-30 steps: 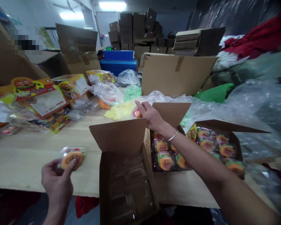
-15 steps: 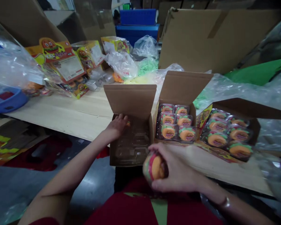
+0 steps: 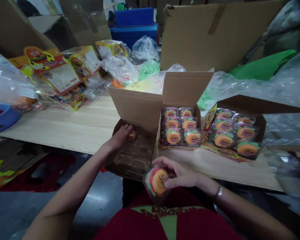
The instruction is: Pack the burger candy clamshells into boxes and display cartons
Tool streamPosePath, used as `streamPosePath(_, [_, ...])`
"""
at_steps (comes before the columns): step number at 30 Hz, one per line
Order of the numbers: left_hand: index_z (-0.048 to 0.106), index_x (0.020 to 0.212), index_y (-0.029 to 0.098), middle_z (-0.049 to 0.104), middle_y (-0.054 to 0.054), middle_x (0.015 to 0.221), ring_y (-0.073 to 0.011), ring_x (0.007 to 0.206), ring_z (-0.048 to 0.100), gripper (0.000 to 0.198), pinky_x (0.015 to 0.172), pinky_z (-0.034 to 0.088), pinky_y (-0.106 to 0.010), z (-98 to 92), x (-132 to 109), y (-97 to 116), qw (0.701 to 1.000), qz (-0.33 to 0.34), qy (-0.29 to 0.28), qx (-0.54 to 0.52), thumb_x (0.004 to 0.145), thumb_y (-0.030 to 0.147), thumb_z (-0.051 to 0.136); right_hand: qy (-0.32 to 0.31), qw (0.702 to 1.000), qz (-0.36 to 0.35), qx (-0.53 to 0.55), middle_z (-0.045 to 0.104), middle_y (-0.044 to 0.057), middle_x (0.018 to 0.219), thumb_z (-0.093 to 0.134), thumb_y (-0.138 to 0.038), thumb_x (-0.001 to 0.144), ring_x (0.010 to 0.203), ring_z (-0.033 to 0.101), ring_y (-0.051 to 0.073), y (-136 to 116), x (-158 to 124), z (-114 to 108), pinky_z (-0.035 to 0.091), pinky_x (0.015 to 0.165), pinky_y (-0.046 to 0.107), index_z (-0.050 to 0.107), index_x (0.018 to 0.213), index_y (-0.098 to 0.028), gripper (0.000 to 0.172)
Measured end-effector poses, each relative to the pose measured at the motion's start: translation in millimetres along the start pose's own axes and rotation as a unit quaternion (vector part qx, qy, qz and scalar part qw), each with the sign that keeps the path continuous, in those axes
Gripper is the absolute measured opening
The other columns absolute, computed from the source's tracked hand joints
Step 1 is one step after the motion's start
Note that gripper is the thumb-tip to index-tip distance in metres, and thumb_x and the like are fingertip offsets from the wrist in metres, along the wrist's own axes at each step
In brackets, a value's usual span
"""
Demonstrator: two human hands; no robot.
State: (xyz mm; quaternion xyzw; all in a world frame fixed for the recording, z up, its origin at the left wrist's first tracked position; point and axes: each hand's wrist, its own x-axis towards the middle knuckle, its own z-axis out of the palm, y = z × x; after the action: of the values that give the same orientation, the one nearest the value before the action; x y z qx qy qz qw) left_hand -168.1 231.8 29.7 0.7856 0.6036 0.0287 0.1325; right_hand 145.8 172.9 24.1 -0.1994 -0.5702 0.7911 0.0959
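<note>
Now: one burger sweet in each hand at the packing boxes

Down at the near edge of the pale wooden table [image 3: 77, 123], the left hand [image 3: 120, 136] is inside the open brown cardboard box [image 3: 137, 110]. Its fingers are curled over a small orange wrapped sweet [image 3: 132, 135] at the far corner of the clear plastic tray [image 3: 133, 160] that lines the box. The right hand [image 3: 181, 174] hovers just in front of that box, over the red lap. Thumb and fingers pinch a round burger-shaped sweet in clear wrap [image 3: 156, 181], orange with pink and green rims. Just right of the tray box sits a second cardboard box filled with burger sweets [image 3: 181, 128]. Beyond it a third filled box [image 3: 236, 135] lies angled on the table. Yellow and red printed display cartons [image 3: 48, 68] lie well back on the left, near a blue plastic tub [image 3: 1, 117].
</note>
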Motion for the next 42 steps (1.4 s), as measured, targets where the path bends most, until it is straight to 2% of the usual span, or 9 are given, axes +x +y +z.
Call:
streamPosePath(3, [0.059,0.104,0.019,0.063,-0.012,0.117,-0.0302,0.115,0.050,0.018,0.097,0.040,-0.045,-3.8,0,3,0.999,0.026,-0.026,0.034,0.088,0.022,0.050,0.098,0.980,-0.012,-0.172,0.060,0.010,0.121,0.076,-0.038,0.070,0.103,0.060,0.023,-3,14,2,0.049,0.089,0.037,0.037,0.141,-0.019,0.083])
streamPosePath(7, [0.059,0.107,0.022,0.064,-0.008,0.115,-0.0237,0.112,0.056,0.023,0.096,0.043,-0.034,-15.5,7,2,0.995,0.074,-0.060,-0.008,0.085,0.017,0.051,0.034,0.919,0.027,-0.391,0.066,0.010,0.113,0.074,-0.040,0.069,0.094,0.063,0.025,-19,23,5,0.049,0.082,0.037,0.052,0.132,-0.019,0.070])
streamPosePath(12, [0.059,0.118,0.019,0.061,-0.014,0.125,-0.0280,0.118,0.057,0.034,0.098,0.044,-0.035,-22.4,18,-2,0.994,0.010,-0.083,0.064,0.084,0.018,0.057,0.023,0.876,0.048,-0.480,0.069,0.006,0.095,0.073,-0.045,0.069,0.077,0.062,0.021,-31,27,-8,0.043,0.064,0.028,0.060,0.118,-0.021,0.056])
streamPosePath(26, [0.066,0.111,0.008,0.069,-0.021,0.104,-0.0357,0.102,0.066,0.038,0.091,0.049,-0.041,-5.8,32,2,0.986,-0.070,-0.115,0.099,0.073,0.010,0.065,-0.044,0.943,0.009,-0.329,0.065,0.006,0.112,0.079,-0.044,0.070,0.096,0.061,0.019,-20,42,-53,0.048,0.082,0.029,0.057,0.124,-0.017,0.065])
streamPosePath(31, [0.051,0.133,0.009,0.047,-0.024,0.141,-0.0363,0.133,0.043,0.048,0.111,0.033,-0.052,-0.8,-10,19,0.995,-0.074,0.017,0.069,0.086,0.014,0.051,-0.003,0.963,-0.030,-0.269,0.064,0.005,0.106,0.079,-0.043,0.072,0.093,0.060,0.018,-25,29,-45,0.048,0.080,0.028,0.057,0.118,-0.016,0.058])
streamPosePath(34, [0.044,0.139,0.017,0.045,-0.017,0.146,-0.0338,0.137,0.039,0.053,0.114,0.031,-0.051,14.5,-59,57,0.969,-0.047,0.180,-0.162,0.090,0.033,0.054,0.082,0.972,-0.065,-0.209,0.063,0.005,0.102,0.076,-0.048,0.075,0.088,0.060,0.017,-35,28,-25,0.049,0.075,0.028,0.053,0.115,-0.016,0.056])
streamPosePath(38, [0.034,0.141,0.023,0.054,-0.013,0.137,-0.0268,0.121,0.057,0.056,0.099,0.050,-0.039,28.0,-108,94,0.866,0.002,0.121,-0.486,0.092,0.042,0.053,0.140,0.946,-0.111,-0.270,0.063,0.008,0.110,0.071,-0.048,0.081,0.096,0.061,0.020,-37,39,1,0.052,0.082,0.033,0.048,0.122,-0.017,0.057])
streamPosePath(40, [0.033,0.140,0.024,0.053,-0.013,0.136,-0.0252,0.119,0.058,0.060,0.098,0.049,-0.036,18.5,-112,86,0.884,-0.024,0.099,-0.456,0.088,0.038,0.060,0.144,0.898,-0.163,-0.382,0.058,0.014,0.124,0.067,-0.045,0.086,0.112,0.056,0.024,-30,46,4,0.048,0.096,0.040,0.046,0.129,-0.016,0.056])
streamPosePath(42, [0.034,0.139,0.022,0.055,-0.013,0.133,-0.0259,0.119,0.057,0.059,0.099,0.047,-0.038,1.2,-103,64,0.945,-0.047,0.078,-0.315,0.086,0.032,0.060,0.152,0.825,-0.191,-0.509,0.053,0.018,0.132,0.063,-0.038,0.090,0.124,0.049,0.029,-20,53,0,0.041,0.105,0.048,0.049,0.129,-0.013,0.048])
